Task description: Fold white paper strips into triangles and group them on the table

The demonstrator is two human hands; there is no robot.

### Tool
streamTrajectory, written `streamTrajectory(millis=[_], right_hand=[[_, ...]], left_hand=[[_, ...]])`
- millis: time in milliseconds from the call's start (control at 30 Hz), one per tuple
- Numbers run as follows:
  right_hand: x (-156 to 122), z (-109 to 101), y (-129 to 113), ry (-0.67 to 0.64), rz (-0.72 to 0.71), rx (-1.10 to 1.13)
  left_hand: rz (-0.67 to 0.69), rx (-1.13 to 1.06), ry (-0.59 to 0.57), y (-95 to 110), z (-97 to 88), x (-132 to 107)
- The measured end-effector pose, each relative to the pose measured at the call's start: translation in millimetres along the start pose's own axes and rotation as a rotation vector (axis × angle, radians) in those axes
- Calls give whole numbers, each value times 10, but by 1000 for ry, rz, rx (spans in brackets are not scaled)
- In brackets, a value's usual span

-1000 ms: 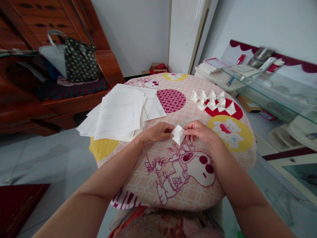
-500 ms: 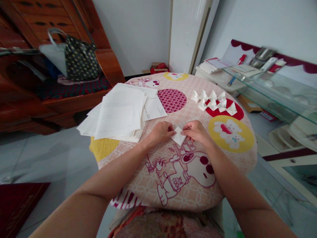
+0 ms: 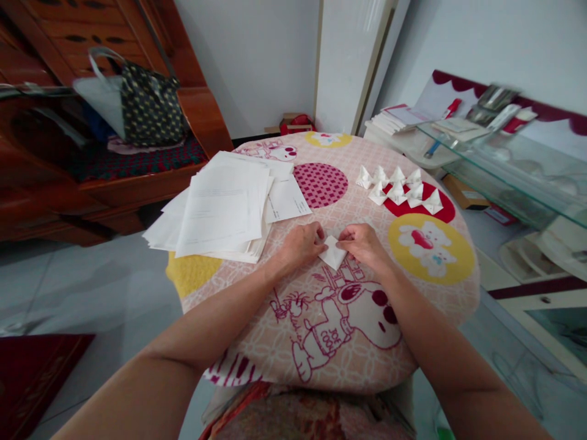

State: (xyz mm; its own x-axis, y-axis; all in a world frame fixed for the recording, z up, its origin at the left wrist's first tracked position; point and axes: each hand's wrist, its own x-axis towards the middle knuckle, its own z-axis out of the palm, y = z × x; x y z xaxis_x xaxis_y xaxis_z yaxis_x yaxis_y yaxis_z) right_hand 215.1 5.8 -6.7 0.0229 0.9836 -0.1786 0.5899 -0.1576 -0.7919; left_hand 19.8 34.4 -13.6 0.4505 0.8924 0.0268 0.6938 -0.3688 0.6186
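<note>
A small white folded paper, roughly diamond-shaped, is between my two hands just above the patterned tablecloth. My left hand pinches its left corner between thumb and fingers. On the opposite corner, my right hand grips it the same way, with its lower fingers curled beneath. Beyond my right hand, several finished-looking folded paper pieces with pointed tops stand in two rows. To the left of my hands lies a loose stack of white paper sheets, some with faint print.
A glass shelf unit with cups and papers stands close to the table's right side. At the left is a wooden bench holding a dotted bag. A cardboard box sits below the glass.
The view has shifted slightly. Both hands stay on the paper's corners; its centre crease shows less, and its face looks smoother.
</note>
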Motion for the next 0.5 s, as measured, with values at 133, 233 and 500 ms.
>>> streamTrajectory(millis=[133, 233, 500], right_hand=[[18, 29, 19, 37, -53, -11], [17, 39, 2, 55, -70, -15], [-10, 36, -59, 76, -74, -88]], left_hand=[[-48, -12, -56, 40, -32, -10], [-52, -52, -67, 41, -41, -16], [7, -15, -49, 20, -22, -28]])
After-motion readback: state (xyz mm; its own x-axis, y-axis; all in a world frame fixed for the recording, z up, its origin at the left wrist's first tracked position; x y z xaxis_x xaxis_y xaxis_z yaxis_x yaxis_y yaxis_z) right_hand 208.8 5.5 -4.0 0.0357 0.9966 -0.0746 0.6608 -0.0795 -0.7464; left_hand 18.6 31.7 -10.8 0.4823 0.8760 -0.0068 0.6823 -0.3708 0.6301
